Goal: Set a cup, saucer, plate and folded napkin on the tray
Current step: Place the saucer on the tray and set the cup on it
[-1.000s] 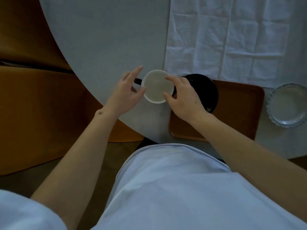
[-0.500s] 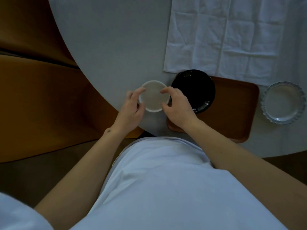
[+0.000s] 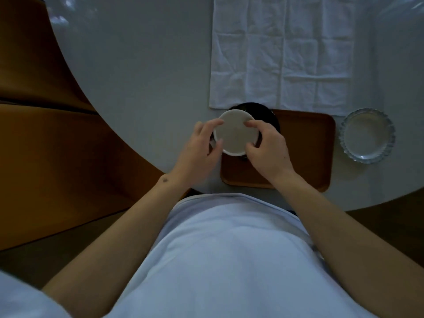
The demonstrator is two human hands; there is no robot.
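Both hands grip the white cup (image 3: pixel 235 131) by its rim: the left hand (image 3: pixel 199 152) at its 9 o'clock side, the right hand (image 3: pixel 268 150) at 3 o'clock. The cup sits over the black saucer (image 3: pixel 270 115), which lies on the left end of the brown tray (image 3: pixel 305 152); whether they touch I cannot tell. An unfolded white napkin (image 3: pixel 282 53) lies on the surface (image 3: pixel 137 65) at 12 o'clock from the tray. A glass plate (image 3: pixel 367 138) rests at the tray's 3 o'clock, just beside it.
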